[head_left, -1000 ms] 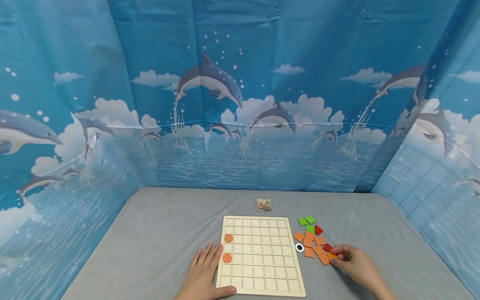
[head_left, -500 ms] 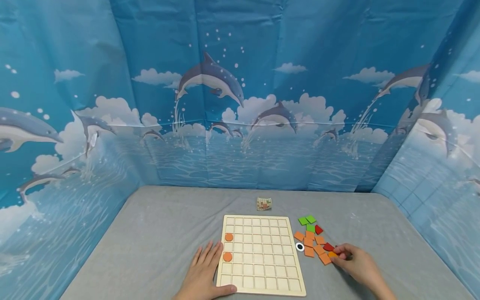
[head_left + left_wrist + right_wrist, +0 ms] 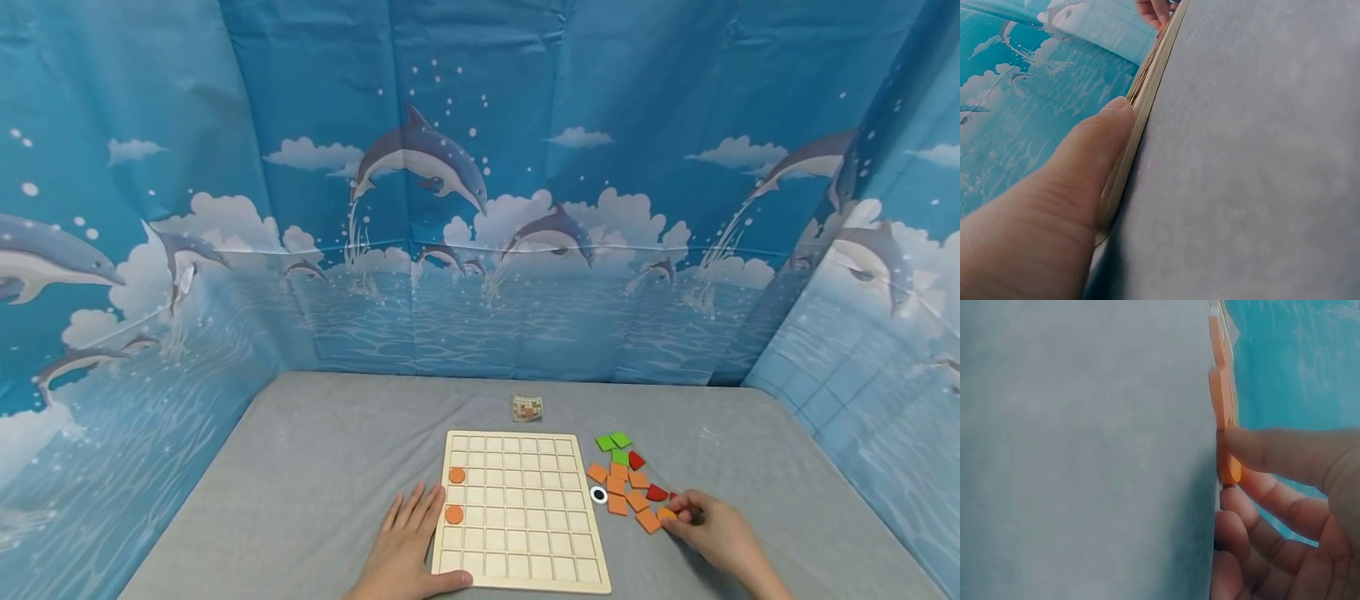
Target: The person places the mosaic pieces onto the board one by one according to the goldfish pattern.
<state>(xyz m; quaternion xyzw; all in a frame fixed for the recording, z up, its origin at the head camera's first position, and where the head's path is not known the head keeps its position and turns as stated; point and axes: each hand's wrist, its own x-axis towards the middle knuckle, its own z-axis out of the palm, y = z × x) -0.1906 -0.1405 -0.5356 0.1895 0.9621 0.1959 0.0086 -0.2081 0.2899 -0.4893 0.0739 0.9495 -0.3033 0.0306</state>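
The head camera looked forward and down from above the near side of the table, far enough back to hold the left hand and right hand at the bottom and the dolphin-print curtain above. The left wrist camera, rolled sideways, sat close behind the thumb and faced along an edge of the gridded wooden board, the right hand small at top centre. The right wrist camera, also rolled, looked low across the table, fingers large at lower right. It shared the yellow-orange tile with the head view.
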